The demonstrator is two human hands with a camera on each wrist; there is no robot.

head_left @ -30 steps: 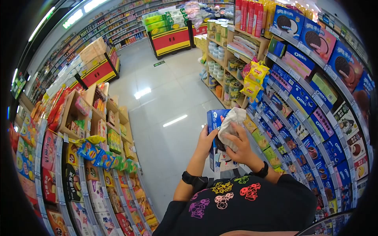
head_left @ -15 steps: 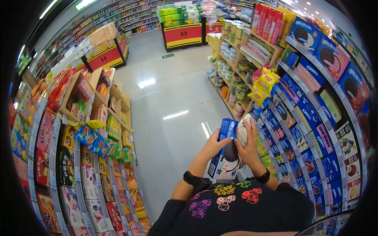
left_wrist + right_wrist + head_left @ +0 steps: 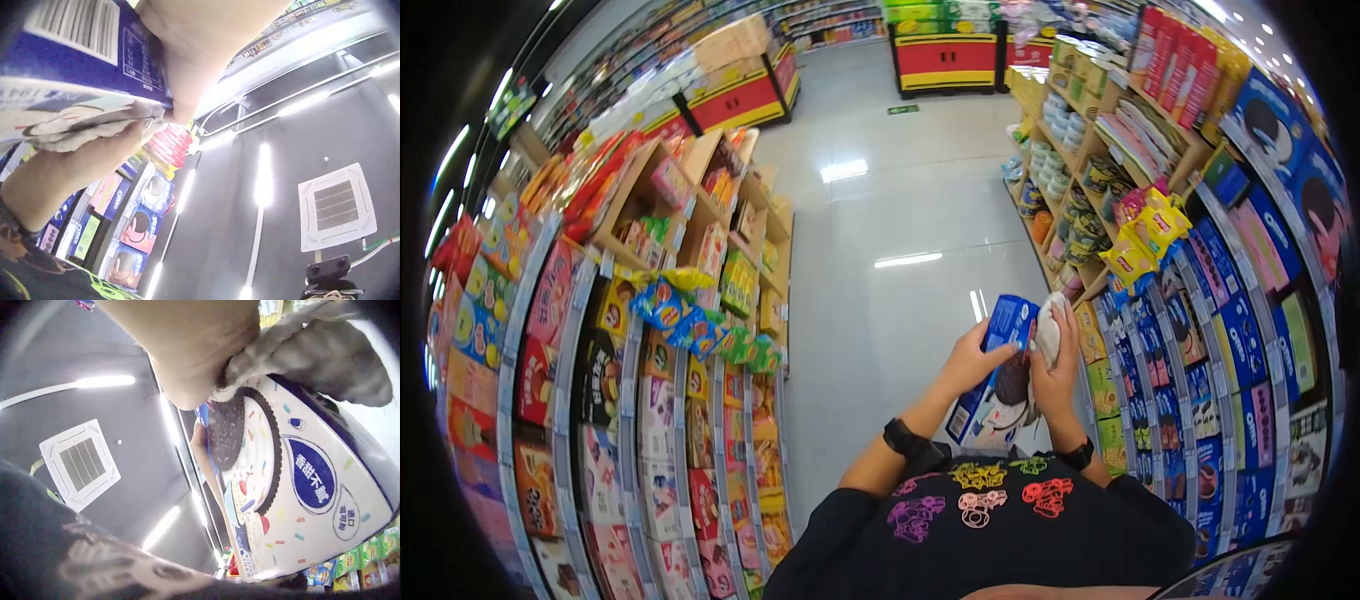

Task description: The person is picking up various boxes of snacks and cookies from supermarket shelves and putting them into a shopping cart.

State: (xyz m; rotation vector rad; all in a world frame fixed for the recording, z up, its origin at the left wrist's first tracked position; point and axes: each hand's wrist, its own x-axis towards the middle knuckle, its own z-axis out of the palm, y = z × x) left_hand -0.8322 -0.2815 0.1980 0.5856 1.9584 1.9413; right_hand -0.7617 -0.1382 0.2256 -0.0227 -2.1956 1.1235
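A blue-and-white cookie box [image 3: 1011,322] with a large dark sandwich cookie printed on its front is held up before the chest. My left hand [image 3: 972,362] grips its left side, thumb over the front. Bunched in my right hand [image 3: 1055,384] is a white cloth [image 3: 1049,336], held against the box's right edge. The right wrist view shows the greyish folds of the cloth [image 3: 331,359] over the top of the printed front [image 3: 306,487]. In the left wrist view, a barcode [image 3: 78,25] marks the box's blue side.
Shelves of blue cookie boxes [image 3: 1250,400] line the right, with yellow snack bags [image 3: 1145,240] hanging from them. Shelves of boxed snacks [image 3: 605,400] run along the left, hung with blue and green chip bags [image 3: 690,322]. Red-and-yellow display stands [image 3: 945,62] stand beyond the grey floor [image 3: 870,220].
The right hand and cloth have slid from across the box's front to its right edge. The box now leans to the right. The whole scene has shifted right and up as the head turned.
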